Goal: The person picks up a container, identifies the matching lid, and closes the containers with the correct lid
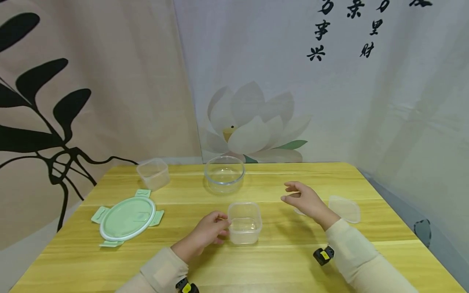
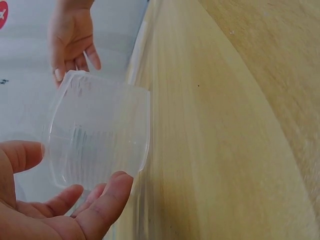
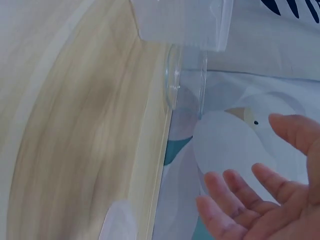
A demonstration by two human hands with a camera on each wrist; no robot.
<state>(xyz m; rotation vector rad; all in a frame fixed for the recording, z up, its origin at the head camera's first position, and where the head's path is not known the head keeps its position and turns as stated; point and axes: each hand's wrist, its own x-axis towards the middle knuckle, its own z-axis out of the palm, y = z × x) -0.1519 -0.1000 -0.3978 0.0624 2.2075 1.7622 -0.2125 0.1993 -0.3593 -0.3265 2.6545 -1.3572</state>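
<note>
A clear plastic square container (image 1: pixel 244 238) stands upright on the table in front of the person. My left hand (image 1: pixel 209 230) is at its left side with the fingertips right at the wall. In the left wrist view, the thumb and fingers are spread around the near end of the same container (image 2: pixel 100 115), loosely bent and not gripping it. My right hand (image 1: pixel 304 199) hovers over the table to the right, its fingers relaxed with nothing in them. Beside that wrist lies a translucent lid (image 1: pixel 345 209), and a second lid (image 1: pixel 298 211) is mostly hidden beneath the hand.
A round glass bowl (image 1: pixel 224 188) stands behind the square container. At the back left is another clear square container (image 1: pixel 154 175). A green round lid (image 1: pixel 128 217) with flaps lies on the left of the wooden table (image 1: pixel 278 268). A printed curtain (image 1: pixel 359 101) hangs behind.
</note>
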